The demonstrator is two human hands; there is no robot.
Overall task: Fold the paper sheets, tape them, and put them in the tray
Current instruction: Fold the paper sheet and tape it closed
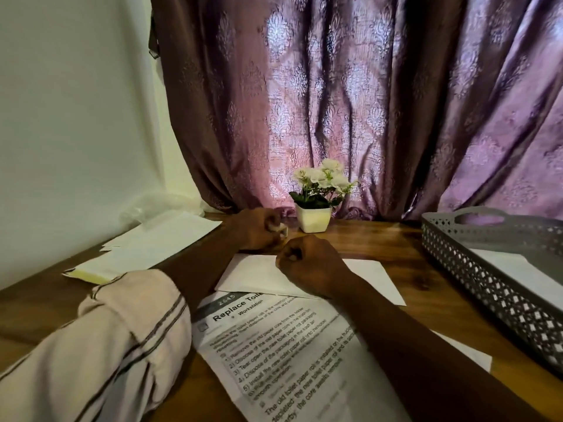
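Observation:
A folded white paper sheet (259, 274) lies on the wooden table in front of me. My right hand (310, 263) rests on it with curled fingers, pinching something small that I cannot make out. Just beyond the sheet my left hand (259, 228) grips a small tape roll (278, 228), blurred. A grey perforated tray (487, 269) stands at the right with a folded white sheet (515, 266) inside. A printed instruction sheet (292, 354) lies near me, under my forearms.
A stack of white sheets (158, 242) lies at the left by the wall. A small white pot of white flowers (315, 217) stands behind my hands. A purple curtain (365, 102) hangs along the table's far edge.

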